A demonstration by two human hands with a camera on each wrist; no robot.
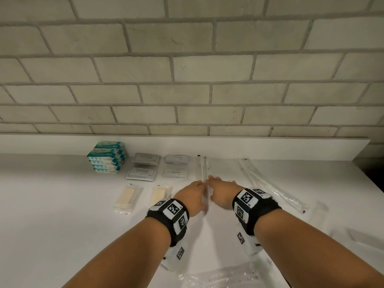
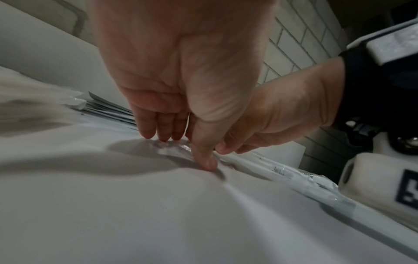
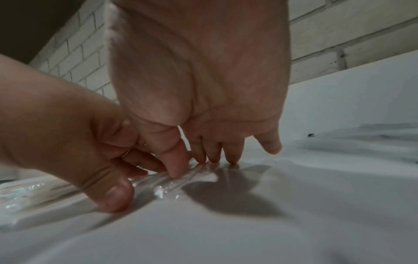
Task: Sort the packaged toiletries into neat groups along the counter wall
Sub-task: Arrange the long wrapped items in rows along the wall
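A long toothbrush pack [image 1: 206,196] in clear wrap lies on the white counter [image 1: 62,225], pointing at the wall. My left hand [image 1: 195,192] sits at its left side and my right hand [image 1: 220,190] at its right, almost touching each other. In the left wrist view the left thumb [image 2: 207,160] and fingers [image 2: 158,134] come down around the crinkled wrap [image 2: 174,146]. The right wrist view has the right thumb [image 3: 178,167] and fingertips [image 3: 212,157] pinching the same wrap [image 3: 162,182]. The far end of the pack [image 1: 202,163] reaches toward the wall.
Along the wall from the left stand stacked teal wipe packs [image 1: 107,156], grey sachets [image 1: 145,166] and more sachets [image 1: 176,167]. Two wrapped beige bars [image 1: 126,197] [image 1: 159,194] lie nearer. Loose toothbrush packs [image 1: 270,183] slant at the right. A crumpled clear bag [image 1: 218,277] lies at the front edge.
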